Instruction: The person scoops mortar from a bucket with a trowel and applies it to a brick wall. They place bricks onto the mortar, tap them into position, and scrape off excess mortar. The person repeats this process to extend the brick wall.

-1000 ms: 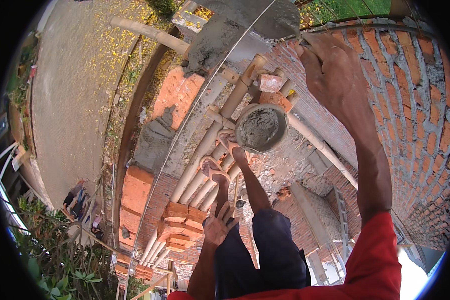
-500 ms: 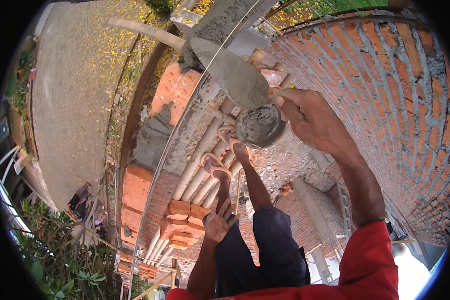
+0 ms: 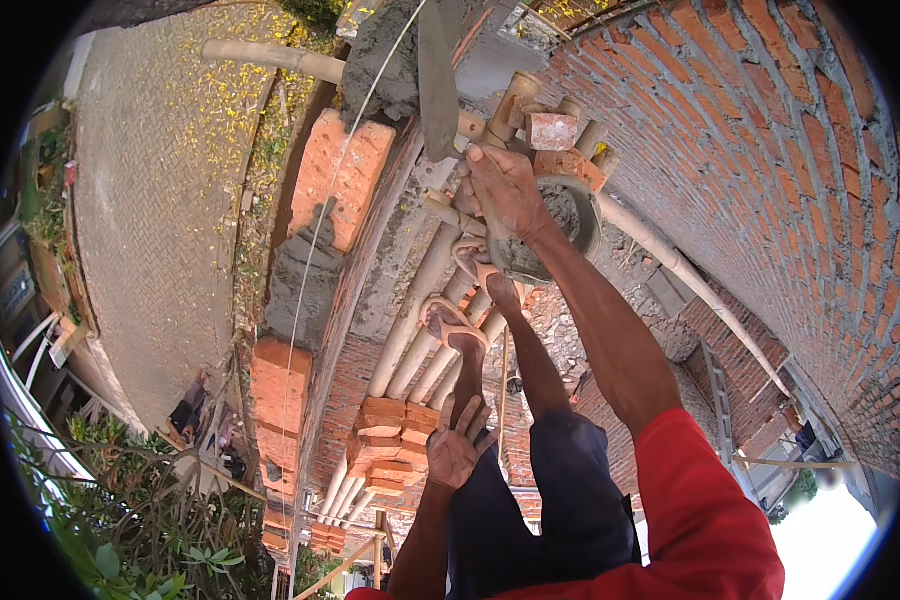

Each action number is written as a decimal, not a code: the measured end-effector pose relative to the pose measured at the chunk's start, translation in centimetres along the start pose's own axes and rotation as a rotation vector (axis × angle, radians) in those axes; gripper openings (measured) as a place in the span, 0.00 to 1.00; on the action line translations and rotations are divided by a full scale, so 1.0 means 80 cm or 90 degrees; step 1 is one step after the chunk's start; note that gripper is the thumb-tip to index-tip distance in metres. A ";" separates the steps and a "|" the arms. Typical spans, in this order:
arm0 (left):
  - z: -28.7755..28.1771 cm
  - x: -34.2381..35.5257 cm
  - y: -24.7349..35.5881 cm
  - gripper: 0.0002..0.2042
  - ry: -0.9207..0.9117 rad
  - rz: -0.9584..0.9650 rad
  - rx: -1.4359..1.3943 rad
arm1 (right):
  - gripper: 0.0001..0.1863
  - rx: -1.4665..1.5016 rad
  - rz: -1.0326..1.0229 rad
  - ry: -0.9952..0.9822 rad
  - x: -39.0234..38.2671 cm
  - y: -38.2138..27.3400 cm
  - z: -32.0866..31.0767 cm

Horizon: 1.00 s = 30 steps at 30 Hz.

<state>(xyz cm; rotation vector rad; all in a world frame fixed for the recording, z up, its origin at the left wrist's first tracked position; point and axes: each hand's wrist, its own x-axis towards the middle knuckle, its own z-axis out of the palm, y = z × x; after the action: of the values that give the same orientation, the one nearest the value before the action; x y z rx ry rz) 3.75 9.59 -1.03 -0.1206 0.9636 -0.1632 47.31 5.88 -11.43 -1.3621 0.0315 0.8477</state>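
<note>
My right hand (image 3: 505, 185) is closed on the handle of a trowel (image 3: 436, 80), whose grey blade points away from me over the top of a low brick wall (image 3: 338, 178). Just right of that hand sits a round bucket of grey mortar (image 3: 582, 222) on bamboo poles. Wet mortar (image 3: 305, 275) lies on the wall top between orange bricks, and more mortar (image 3: 388, 55) is heaped near the blade. My left hand (image 3: 458, 442) rests with fingers spread on my dark-trousered thigh, holding nothing.
I stand in sandals (image 3: 452, 322) on bamboo scaffold poles (image 3: 410, 320) high above a paved yard (image 3: 150, 200). A taut string (image 3: 315, 240) runs along the low wall. A tall brick wall (image 3: 770, 150) rises on my right. Stacked bricks (image 3: 395, 440) sit on the poles near my left hand.
My right hand came down from the tall wall on the right, passed the bucket, and swung the trowel left over the low wall. The left hand stayed on my thigh.
</note>
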 end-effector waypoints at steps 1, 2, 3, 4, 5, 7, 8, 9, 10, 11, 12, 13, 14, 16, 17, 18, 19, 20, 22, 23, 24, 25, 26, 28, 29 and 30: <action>0.000 0.000 0.000 0.33 0.005 -0.004 0.008 | 0.23 -0.035 0.007 -0.017 -0.019 0.018 0.016; -0.001 0.001 0.000 0.33 0.000 -0.006 0.024 | 0.23 -0.069 0.018 -0.051 -0.031 0.031 0.026; 0.000 0.001 0.000 0.33 0.003 -0.009 0.033 | 0.22 -0.142 -0.058 -0.017 -0.035 0.041 0.033; 0.001 0.002 0.001 0.33 -0.002 -0.010 0.023 | 0.22 -0.209 -0.138 -0.001 -0.040 0.050 0.041; 0.002 0.002 0.001 0.33 -0.004 -0.011 0.024 | 0.21 -0.273 -0.208 0.022 -0.044 0.055 0.045; 0.004 0.002 0.003 0.33 -0.016 -0.009 0.014 | 0.20 -0.340 -0.249 0.075 -0.035 0.058 0.041; 0.005 0.002 0.004 0.33 -0.023 -0.010 0.001 | 0.19 -0.375 -0.257 0.105 -0.027 0.058 0.036; 0.005 0.001 0.005 0.33 -0.043 -0.004 -0.011 | 0.18 -0.384 -0.274 0.140 -0.020 0.056 0.030; 0.006 0.000 0.006 0.33 -0.018 -0.011 0.007 | 0.17 -0.397 -0.285 0.173 -0.013 0.053 0.024; 0.005 -0.001 0.007 0.34 -0.002 -0.010 0.025 | 0.16 -0.410 -0.293 0.204 -0.009 0.048 0.018; 0.005 -0.002 0.007 0.34 0.008 -0.008 0.047 | 0.15 -0.427 -0.265 0.226 -0.006 0.041 0.013; 0.004 -0.003 0.008 0.34 0.012 -0.010 0.040 | 0.15 -0.445 -0.238 0.247 -0.006 0.033 0.007; 0.003 -0.004 0.008 0.34 0.008 -0.011 0.039 | 0.15 -0.464 -0.201 0.277 -0.009 0.023 0.003; 0.003 -0.005 0.008 0.35 0.006 -0.010 0.054 | 0.15 -0.495 -0.223 0.328 -0.026 0.000 0.002; 0.003 -0.005 0.008 0.36 0.012 -0.008 0.065 | 0.15 -0.511 -0.198 0.351 -0.040 -0.012 0.005; 0.003 -0.005 0.009 0.37 0.010 -0.005 0.059 | 0.14 -0.545 -0.235 0.351 -0.052 -0.025 0.007; 0.003 -0.006 0.009 0.38 0.016 -0.008 0.074 | 0.13 -0.579 -0.244 0.348 -0.068 -0.038 0.009; 0.003 -0.005 0.009 0.39 0.012 -0.009 0.074 | 0.13 -0.611 -0.266 0.345 -0.079 -0.050 0.015; 0.003 -0.005 0.009 0.41 0.005 -0.009 0.072 | 0.14 -0.654 -0.296 0.351 -0.097 -0.071 0.031; 0.003 -0.005 0.009 0.41 0.003 -0.007 0.070 | 0.15 -0.667 -0.326 0.365 -0.101 -0.081 0.038; 0.002 -0.006 0.009 0.42 0.003 -0.005 0.067 | 0.16 -0.723 -0.325 0.341 -0.103 -0.089 0.047; 0.001 -0.006 0.008 0.42 0.003 -0.003 0.065 | 0.17 -0.774 -0.329 0.327 -0.105 -0.095 0.055; 0.000 -0.006 0.008 0.42 0.004 -0.003 0.064 | 0.18 -0.825 -0.322 0.296 -0.107 -0.101 0.061; -0.004 -0.007 0.007 0.41 0.000 -0.001 0.060 | 0.19 -0.832 -0.323 0.315 -0.112 -0.111 0.069; -0.006 -0.008 0.006 0.41 -0.005 0.004 0.056 | 0.19 -0.827 -0.331 0.317 -0.114 -0.114 0.072; -0.008 -0.009 0.005 0.41 -0.008 0.012 0.062 | 0.19 -0.833 -0.333 0.322 -0.117 -0.116 0.074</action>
<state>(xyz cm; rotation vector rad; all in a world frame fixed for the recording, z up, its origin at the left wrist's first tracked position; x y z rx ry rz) 2.85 10.12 -0.87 -0.0234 0.9416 -0.1911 43.11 6.47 2.39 -2.6117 -0.5523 -0.0518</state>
